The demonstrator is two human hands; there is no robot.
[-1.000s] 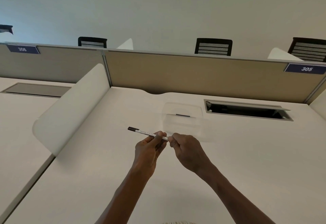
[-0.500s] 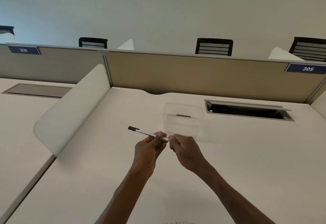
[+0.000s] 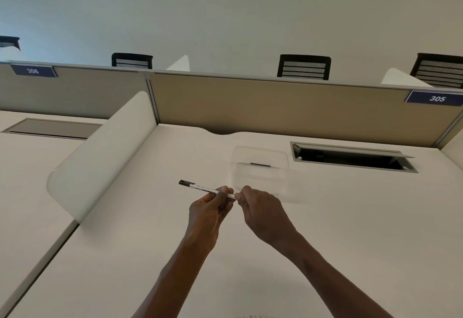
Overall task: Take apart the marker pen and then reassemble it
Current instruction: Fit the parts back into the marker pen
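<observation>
One marker pen [image 3: 200, 188] held above the table [image 3: 350, 217] by two hands.
Left hand [image 3: 209, 211] grips its barrel; right hand [image 3: 260, 208] pinches its near end.

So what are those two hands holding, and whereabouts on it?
A marker pen. The left hand grips its white barrel near the middle; the right hand pinches the near end. The black cap end sticks out free.

Marker pen [image 3: 200, 187]: white barrel (black cap on), tilted, held above desk.
</observation>
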